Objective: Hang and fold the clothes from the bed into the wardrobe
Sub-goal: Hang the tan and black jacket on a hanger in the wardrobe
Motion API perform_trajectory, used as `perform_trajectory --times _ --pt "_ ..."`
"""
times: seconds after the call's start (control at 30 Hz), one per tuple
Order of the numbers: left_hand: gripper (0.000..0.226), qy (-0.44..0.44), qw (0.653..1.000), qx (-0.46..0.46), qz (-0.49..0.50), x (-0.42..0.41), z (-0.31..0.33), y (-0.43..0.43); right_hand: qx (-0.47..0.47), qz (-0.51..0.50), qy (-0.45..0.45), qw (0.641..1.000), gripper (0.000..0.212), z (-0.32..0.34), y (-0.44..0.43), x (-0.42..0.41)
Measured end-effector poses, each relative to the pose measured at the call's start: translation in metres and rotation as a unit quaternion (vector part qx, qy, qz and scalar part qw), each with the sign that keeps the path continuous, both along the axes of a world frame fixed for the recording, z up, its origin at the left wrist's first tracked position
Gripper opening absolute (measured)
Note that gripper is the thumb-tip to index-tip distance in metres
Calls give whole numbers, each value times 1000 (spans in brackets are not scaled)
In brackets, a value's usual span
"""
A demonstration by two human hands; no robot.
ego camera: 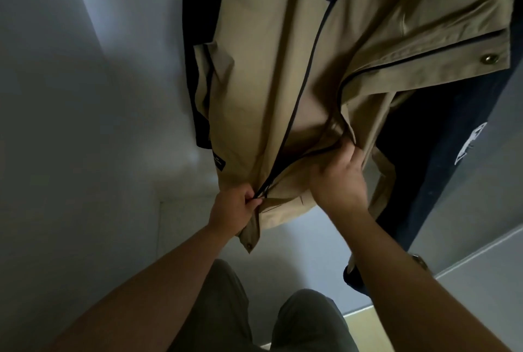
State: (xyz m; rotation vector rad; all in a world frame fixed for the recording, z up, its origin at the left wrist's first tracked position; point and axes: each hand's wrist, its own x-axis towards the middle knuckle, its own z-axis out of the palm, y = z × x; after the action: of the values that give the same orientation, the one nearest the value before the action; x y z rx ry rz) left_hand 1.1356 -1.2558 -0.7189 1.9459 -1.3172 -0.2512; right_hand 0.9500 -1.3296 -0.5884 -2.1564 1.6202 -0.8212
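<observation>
A beige jacket [271, 74] with dark zipper edging hangs inside the wardrobe, its front open. My left hand [235, 207] pinches the lower end of the left zipper edge near the hem. My right hand [339, 173] grips the bunched lower edge of the jacket's right front panel. A brass snap button [489, 59] shows on the right flap. The hanger and rail are out of view above.
A dark navy garment [430, 159] with a white print hangs to the right behind the jacket. The pale wardrobe wall [85, 97] fills the left side. The wardrobe floor edge [467, 255] runs at the lower right. My legs in grey trousers [305, 320] stand below.
</observation>
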Motion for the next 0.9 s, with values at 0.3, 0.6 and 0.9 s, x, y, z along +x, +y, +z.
perform_trajectory --times 0.3,0.6,0.9 --pt "25 14 999 -34 -13 -21 -6 4 42 110 70 991 42 -42 12 32" --pt "32 -10 997 -68 -25 -20 -4 9 44 142 102 984 26 -49 4 35" --pt "27 -46 995 -88 -25 -14 4 17 336 71 -279 897 5 -33 10 34"
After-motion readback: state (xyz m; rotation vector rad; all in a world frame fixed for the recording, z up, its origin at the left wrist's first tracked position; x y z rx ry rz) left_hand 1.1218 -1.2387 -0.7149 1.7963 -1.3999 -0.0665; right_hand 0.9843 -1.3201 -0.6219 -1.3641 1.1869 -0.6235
